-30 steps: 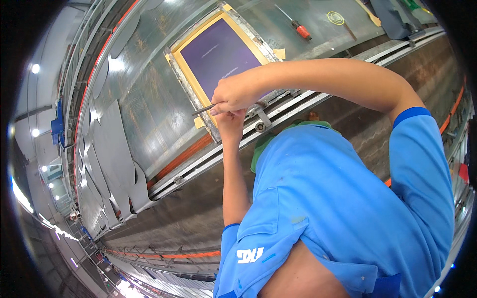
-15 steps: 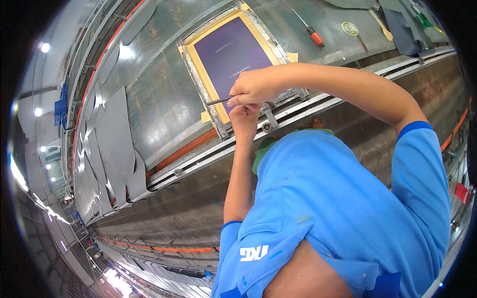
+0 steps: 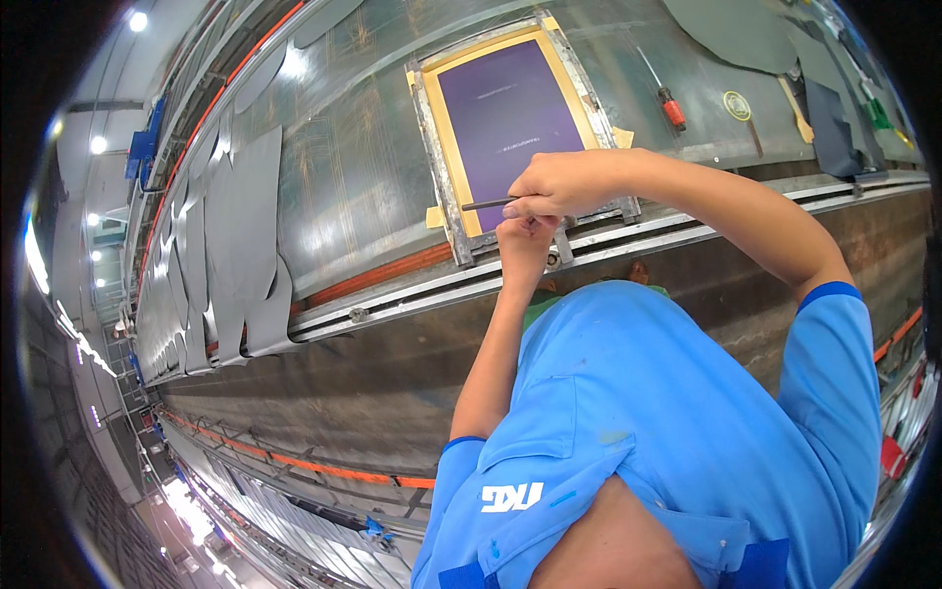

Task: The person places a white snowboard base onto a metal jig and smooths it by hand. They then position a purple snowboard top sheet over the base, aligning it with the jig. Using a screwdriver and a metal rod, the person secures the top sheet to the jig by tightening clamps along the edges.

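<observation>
Screen-printing frame [image 3: 520, 133], a metal-edged rectangle with yellow tape round a dark purple mesh, is seen in the head view lying flat on the long dark counter [image 3: 343, 177], at its near edge beside the metal rail [image 3: 687, 231]. A thin dark rod-like tool [image 3: 488, 204] is pinched in the right hand [image 3: 554, 182], whose grip is clenched on it with the fingers curled; the tool's tip is pointed left over the frame's near left part, just above the taped border. The left hand [image 3: 523, 240] is raised from below, just under the right hand and touching it, at the frame's near edge; its grip is closed, but whether anything is grasped in it cannot be told, since the fingers are partly hidden. Small yellow tape tabs are seen at the frame's corners. To the right of the frame, a red-handled screwdriver [image 3: 667, 98] is laid on the counter, well apart from the hands, with a round yellow-rimmed disc [image 3: 737, 105] just beyond it to the right. To the left, grey cut sheets [image 3: 235, 236] are spread along the counter. A blue shirt [image 3: 638, 422] fills the near right of the view
</observation>
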Tool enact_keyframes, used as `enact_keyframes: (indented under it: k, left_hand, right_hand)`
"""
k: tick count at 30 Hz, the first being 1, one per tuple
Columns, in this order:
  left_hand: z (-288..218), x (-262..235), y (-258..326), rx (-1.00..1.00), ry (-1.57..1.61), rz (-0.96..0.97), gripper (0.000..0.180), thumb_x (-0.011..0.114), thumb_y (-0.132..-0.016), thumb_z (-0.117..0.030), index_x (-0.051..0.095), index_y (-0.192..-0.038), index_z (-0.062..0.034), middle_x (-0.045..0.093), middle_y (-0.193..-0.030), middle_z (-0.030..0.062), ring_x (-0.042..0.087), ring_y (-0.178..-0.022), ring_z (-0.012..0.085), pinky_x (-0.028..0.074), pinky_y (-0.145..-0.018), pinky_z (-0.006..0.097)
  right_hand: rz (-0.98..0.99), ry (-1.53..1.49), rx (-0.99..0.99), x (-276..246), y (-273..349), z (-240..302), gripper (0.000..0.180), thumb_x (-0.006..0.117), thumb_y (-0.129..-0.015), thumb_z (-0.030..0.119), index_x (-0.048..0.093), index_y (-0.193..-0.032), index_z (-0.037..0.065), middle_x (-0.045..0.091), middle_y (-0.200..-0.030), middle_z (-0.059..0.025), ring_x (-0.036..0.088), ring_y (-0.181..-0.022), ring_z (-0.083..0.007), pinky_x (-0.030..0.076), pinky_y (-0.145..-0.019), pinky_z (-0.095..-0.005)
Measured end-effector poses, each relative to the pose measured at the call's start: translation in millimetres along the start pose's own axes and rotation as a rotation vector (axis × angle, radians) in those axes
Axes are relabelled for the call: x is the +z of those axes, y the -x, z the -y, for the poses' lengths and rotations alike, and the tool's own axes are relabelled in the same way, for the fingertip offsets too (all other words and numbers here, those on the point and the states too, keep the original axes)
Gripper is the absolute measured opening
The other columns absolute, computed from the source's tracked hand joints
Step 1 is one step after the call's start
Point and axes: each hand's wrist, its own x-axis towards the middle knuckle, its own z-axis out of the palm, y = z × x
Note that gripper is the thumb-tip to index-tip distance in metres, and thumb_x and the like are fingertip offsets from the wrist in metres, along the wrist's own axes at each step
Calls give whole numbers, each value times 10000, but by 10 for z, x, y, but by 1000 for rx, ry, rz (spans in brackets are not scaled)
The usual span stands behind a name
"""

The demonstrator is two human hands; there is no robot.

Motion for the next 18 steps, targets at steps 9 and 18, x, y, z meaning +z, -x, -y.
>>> enact_keyframes:
  k: [9, 18]
  left_hand:
    - [130, -43, -50, 38, 19, -109, 52, 693, -893, -25, 710, -858, 9, 729, -778, 73, 647, -702, 135, 511, -648, 317]
    - [7, 209, -64, 334, -3, 34, 152, 733, -863, -168, 760, -931, -34, 692, -771, 197, 667, -677, 367, 498, -628, 447]
  right_hand:
    - [-10, -113, -103, 37, -320, -100, 436, 510, -1071, 370, 681, -940, -9, 675, -734, -108, 680, -706, -244, 554, -715, -409]
    - [-473, 590, -333, -185, 292, -168, 434, 618, -924, 86, 646, -1355, 127, 453, -1557, -127, 454, -1417, -313, 326, -1202, -446]
